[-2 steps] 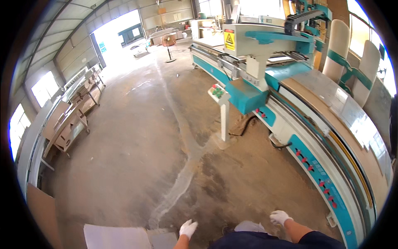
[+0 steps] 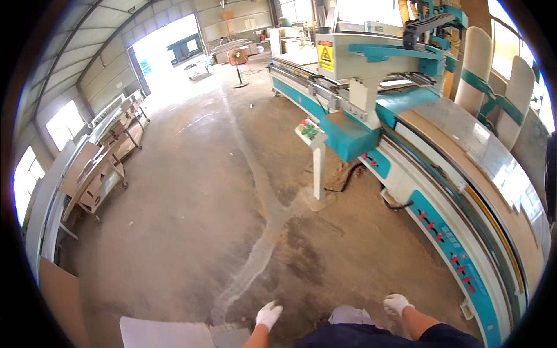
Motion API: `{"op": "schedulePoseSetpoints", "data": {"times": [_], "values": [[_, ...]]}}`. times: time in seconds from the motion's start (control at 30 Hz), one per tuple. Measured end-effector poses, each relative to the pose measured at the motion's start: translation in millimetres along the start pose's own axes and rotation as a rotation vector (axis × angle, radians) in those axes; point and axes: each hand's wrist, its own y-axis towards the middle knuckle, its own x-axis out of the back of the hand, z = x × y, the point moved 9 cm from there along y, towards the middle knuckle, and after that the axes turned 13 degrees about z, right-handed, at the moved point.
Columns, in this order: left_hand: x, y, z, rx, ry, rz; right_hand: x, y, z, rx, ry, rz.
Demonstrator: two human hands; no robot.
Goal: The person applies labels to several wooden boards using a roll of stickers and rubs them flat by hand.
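My left hand (image 2: 269, 315), in a white glove, hangs low over the floor with its fingers loosely apart and nothing in it. Pale flat sheets (image 2: 165, 333) lie at the lower edge, to the left of that hand and apart from it. On the other side of my body, my right hand (image 2: 398, 304), also white-gloved, is held out with loosely bent fingers and no visible object. The nearest thing to it is the long white and teal woodworking machine (image 2: 400, 185) along the right, which it does not touch.
A control post (image 2: 318, 168) with buttons stands on the floor beside the machine. Boards and a glossy sheet (image 2: 481, 139) lie on the machine's bed. Wheeled racks with panels (image 2: 98, 180) line the left. Farther off stand a fan (image 2: 238, 61) and a bright open doorway (image 2: 168, 46).
The whole view has shifted slightly, with the machine and control post a little farther right and lower. My left hand shows slightly higher and to the right. Both hands remain without any object.
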Motion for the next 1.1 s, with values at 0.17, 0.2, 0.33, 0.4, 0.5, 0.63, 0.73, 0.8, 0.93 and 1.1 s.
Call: {"op": "schedulePoseSetpoints", "data": {"times": [0.17,0.2,0.33,0.4,0.5,0.63,0.73,0.8,0.93,1.1], "values": [[76,89,-124,-0.227,0.025,0.089,3,84,46,-0.295,-0.771,-0.049],[95,115,-136,-0.224,0.098,0.074,10,122,58,-0.324,-1.050,0.011],[137,176,-75,0.047,0.183,0.140,-55,208,158,-0.304,-1.117,0.141],[167,204,87,-0.211,0.520,-0.069,-154,283,265,0.003,-1.302,0.342],[182,204,152,-0.079,0.443,-0.167,-233,323,457,0.393,-1.507,0.351],[243,246,158,0.209,0.395,-0.128,-287,428,702,0.526,-1.247,0.077],[300,323,141,0.210,0.371,-0.083,-336,450,840,0.588,-0.788,0.055],[353,383,124,0.160,0.392,-0.089,-367,483,867,0.399,-0.308,0.175],[502,539,27,0.025,0.702,0.015,-391,537,880,0.419,-1.280,0.203],[784,671,-253,-0.055,0.070,-0.279,-316,576,829,0.216,-1.382,0.250]]}}
